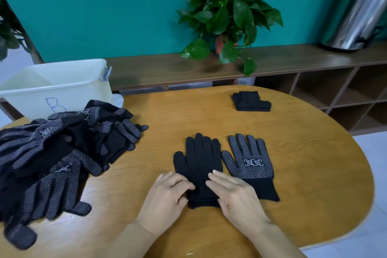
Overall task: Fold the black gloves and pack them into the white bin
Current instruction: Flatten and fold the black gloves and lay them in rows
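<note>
Black gloves: we see a big loose pile (pixel 60 153) on the left of the wooden table (pixel 293 174), its near and left parts cut off by the frame edge. White bin (pixel 56 88) behind the pile, base hidden, inside hard to make out. Plain glove (pixel 199 165) lies flat at centre, dotted glove (pixel 249 163) just beside it. Left hand (pixel 165 197) pinches the plain glove's cuff; right hand (pixel 234 192) presses it flat, fingers straight, covering the dotted cuff's corner. Folded pair (pixel 251 101) far right.
</note>
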Tool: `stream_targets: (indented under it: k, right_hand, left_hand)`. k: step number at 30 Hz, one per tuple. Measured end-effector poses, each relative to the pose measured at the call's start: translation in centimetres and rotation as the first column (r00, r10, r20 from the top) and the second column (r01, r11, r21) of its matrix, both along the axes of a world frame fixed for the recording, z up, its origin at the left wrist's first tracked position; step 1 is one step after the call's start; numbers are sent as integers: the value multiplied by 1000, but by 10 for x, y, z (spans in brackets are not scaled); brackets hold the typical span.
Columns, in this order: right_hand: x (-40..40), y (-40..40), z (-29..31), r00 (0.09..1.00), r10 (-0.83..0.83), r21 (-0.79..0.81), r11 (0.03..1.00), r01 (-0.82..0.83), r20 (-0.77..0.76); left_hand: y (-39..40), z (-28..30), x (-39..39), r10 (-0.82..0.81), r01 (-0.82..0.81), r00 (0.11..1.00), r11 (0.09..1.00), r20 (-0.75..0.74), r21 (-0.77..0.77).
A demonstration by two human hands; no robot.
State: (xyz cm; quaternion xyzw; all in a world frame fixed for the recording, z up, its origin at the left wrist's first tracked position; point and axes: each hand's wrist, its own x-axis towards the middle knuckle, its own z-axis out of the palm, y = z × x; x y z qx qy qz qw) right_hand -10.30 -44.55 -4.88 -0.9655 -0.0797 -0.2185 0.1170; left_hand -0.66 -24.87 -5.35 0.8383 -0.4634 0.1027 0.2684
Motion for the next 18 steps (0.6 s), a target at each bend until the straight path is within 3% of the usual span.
stream_targets:
  k: [8, 14, 18]
  right_hand:
    - [1, 0, 1, 994, 70, -72, 995, -65, 79]
    - [-4, -9, 10, 995, 103, -88, 991, -102, 8]
    - [7, -23, 24, 998, 36, -43, 998, -33, 50]
  left_hand:
    - [5, -1, 3, -32, 30, 996, 999, -78, -33]
    - [17, 4, 4, -71, 71, 997, 996, -7, -49]
    - [16, 18, 25, -58, 61, 998, 994, 35, -91]
